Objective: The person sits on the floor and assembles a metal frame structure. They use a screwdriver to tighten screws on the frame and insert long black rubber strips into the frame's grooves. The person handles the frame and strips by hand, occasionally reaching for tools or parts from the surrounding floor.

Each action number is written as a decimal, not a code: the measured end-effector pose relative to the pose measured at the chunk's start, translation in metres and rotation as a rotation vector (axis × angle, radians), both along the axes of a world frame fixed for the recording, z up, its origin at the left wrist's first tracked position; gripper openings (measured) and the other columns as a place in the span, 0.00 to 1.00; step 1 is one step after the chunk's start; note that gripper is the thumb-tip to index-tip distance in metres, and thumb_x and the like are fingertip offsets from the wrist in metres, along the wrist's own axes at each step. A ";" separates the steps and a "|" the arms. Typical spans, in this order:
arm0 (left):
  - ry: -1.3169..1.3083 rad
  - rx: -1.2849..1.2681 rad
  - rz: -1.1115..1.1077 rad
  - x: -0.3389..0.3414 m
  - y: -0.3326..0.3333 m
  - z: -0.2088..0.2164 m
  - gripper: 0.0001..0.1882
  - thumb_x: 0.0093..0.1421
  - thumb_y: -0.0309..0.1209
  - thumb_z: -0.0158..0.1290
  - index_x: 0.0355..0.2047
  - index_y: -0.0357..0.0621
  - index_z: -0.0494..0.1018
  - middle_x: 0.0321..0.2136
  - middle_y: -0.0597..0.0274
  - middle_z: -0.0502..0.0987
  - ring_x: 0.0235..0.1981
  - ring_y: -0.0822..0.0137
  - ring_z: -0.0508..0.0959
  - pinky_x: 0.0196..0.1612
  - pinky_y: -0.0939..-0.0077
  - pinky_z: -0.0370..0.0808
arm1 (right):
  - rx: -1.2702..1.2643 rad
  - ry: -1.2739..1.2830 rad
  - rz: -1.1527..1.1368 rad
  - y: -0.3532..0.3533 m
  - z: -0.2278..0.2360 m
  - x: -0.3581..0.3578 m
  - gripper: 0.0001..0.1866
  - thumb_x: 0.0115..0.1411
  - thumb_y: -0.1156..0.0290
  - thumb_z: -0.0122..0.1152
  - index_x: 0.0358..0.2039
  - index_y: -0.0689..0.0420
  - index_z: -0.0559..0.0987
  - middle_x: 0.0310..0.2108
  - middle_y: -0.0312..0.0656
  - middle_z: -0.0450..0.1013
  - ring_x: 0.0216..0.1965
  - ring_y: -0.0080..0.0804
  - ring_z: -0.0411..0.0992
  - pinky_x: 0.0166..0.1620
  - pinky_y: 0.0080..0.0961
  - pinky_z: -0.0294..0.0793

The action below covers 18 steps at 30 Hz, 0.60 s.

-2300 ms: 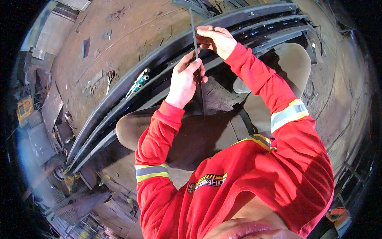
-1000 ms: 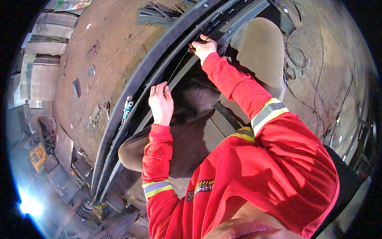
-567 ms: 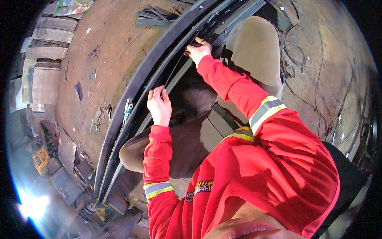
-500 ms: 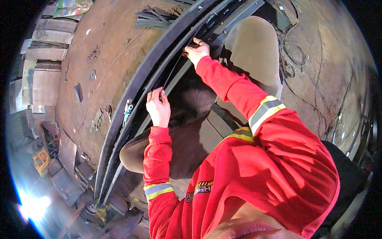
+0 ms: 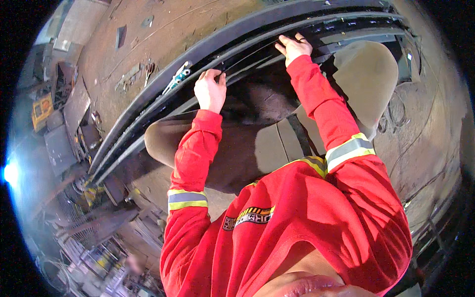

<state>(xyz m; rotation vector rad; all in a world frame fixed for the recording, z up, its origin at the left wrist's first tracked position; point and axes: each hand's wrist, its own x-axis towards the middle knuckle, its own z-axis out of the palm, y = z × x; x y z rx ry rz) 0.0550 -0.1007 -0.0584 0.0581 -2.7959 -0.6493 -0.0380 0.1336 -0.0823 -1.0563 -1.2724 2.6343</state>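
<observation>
A long dark metal channel [image 5: 143,101] runs in a curve in front of my knees, its rails lying side by side. A thin dark strip [image 5: 250,56] stretches between my hands above the channel. My left hand [image 5: 211,90] is closed, with fingertips pinched at the strip's near left end. Farther right, my right hand [image 5: 297,49] has thumb and fingers bent around the strip's other end, close to the rail. Just left of my left hand, a teal and silver hand tool [image 5: 179,78] rests on the outer rail; its exact kind is unclear.
Metal scraps [image 5: 129,76] lie on the brown floor beyond the channel. At the left are a yellow box-like object [image 5: 42,112], stacked sheets and a bright light [image 5: 11,173]. Dark cables [image 5: 396,111] coil on the floor at right. My knee [image 5: 368,79] is beside the channel.
The view has turned, so the channel now lies more across the picture. Both hands remain at the thin strip.
</observation>
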 end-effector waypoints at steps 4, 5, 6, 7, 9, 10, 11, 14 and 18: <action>-0.009 -0.036 0.071 0.001 -0.004 -0.008 0.08 0.50 0.33 0.60 0.26 0.43 0.77 0.23 0.55 0.78 0.25 0.56 0.78 0.31 0.68 0.74 | 0.014 -0.063 -0.044 -0.003 -0.002 -0.005 0.37 0.51 0.92 0.55 0.60 0.66 0.52 0.45 0.56 0.66 0.43 0.45 0.73 0.40 0.39 0.82; -0.007 -0.035 0.080 0.001 -0.005 -0.008 0.08 0.51 0.33 0.60 0.26 0.43 0.78 0.23 0.54 0.78 0.24 0.56 0.78 0.31 0.67 0.74 | 0.019 -0.067 -0.057 -0.005 -0.002 -0.005 0.37 0.50 0.92 0.55 0.60 0.65 0.53 0.45 0.57 0.66 0.41 0.46 0.74 0.40 0.39 0.82; -0.005 -0.035 0.088 0.000 -0.005 -0.008 0.08 0.51 0.34 0.60 0.26 0.44 0.78 0.22 0.54 0.78 0.24 0.55 0.78 0.30 0.67 0.74 | 0.024 -0.070 -0.072 -0.006 -0.003 -0.006 0.37 0.50 0.93 0.56 0.59 0.64 0.54 0.45 0.57 0.67 0.40 0.47 0.74 0.40 0.40 0.82; 0.013 -0.050 0.091 -0.002 -0.004 -0.009 0.08 0.52 0.35 0.59 0.27 0.44 0.78 0.23 0.54 0.78 0.24 0.55 0.78 0.30 0.66 0.74 | 0.032 -0.074 -0.092 -0.007 0.000 -0.006 0.37 0.49 0.93 0.56 0.59 0.63 0.55 0.44 0.58 0.67 0.38 0.49 0.74 0.40 0.40 0.82; -0.001 -0.062 0.104 -0.001 -0.004 -0.010 0.08 0.53 0.35 0.58 0.27 0.44 0.78 0.23 0.54 0.78 0.24 0.55 0.78 0.30 0.66 0.74 | 0.006 -0.101 -0.089 -0.009 0.005 -0.005 0.36 0.49 0.92 0.56 0.58 0.64 0.55 0.45 0.58 0.67 0.38 0.48 0.74 0.38 0.39 0.83; -0.008 -0.067 0.106 -0.002 -0.004 -0.010 0.08 0.53 0.35 0.58 0.28 0.44 0.78 0.23 0.53 0.78 0.25 0.55 0.79 0.30 0.66 0.74 | -0.006 -0.114 -0.091 -0.009 0.007 -0.004 0.35 0.50 0.91 0.56 0.57 0.64 0.55 0.46 0.58 0.67 0.38 0.48 0.74 0.37 0.38 0.83; 0.002 -0.061 0.108 -0.003 -0.003 -0.010 0.08 0.53 0.35 0.58 0.28 0.44 0.78 0.24 0.53 0.78 0.25 0.55 0.79 0.30 0.66 0.75 | 0.000 -0.106 -0.092 -0.008 0.004 -0.004 0.34 0.50 0.91 0.56 0.56 0.64 0.55 0.46 0.59 0.67 0.38 0.49 0.75 0.36 0.38 0.83; 0.029 -0.049 0.102 -0.005 0.000 -0.009 0.08 0.54 0.36 0.57 0.29 0.45 0.78 0.24 0.53 0.79 0.25 0.54 0.79 0.31 0.66 0.75 | -0.014 -0.086 -0.109 -0.006 -0.009 -0.008 0.33 0.50 0.91 0.56 0.55 0.62 0.56 0.46 0.59 0.69 0.37 0.51 0.75 0.35 0.36 0.84; 0.040 -0.073 0.096 -0.005 0.001 -0.009 0.09 0.54 0.37 0.57 0.29 0.46 0.78 0.24 0.53 0.79 0.26 0.54 0.79 0.31 0.65 0.75 | -0.075 -0.110 -0.133 -0.008 -0.009 -0.008 0.30 0.51 0.91 0.53 0.54 0.59 0.57 0.43 0.60 0.71 0.35 0.51 0.76 0.35 0.35 0.84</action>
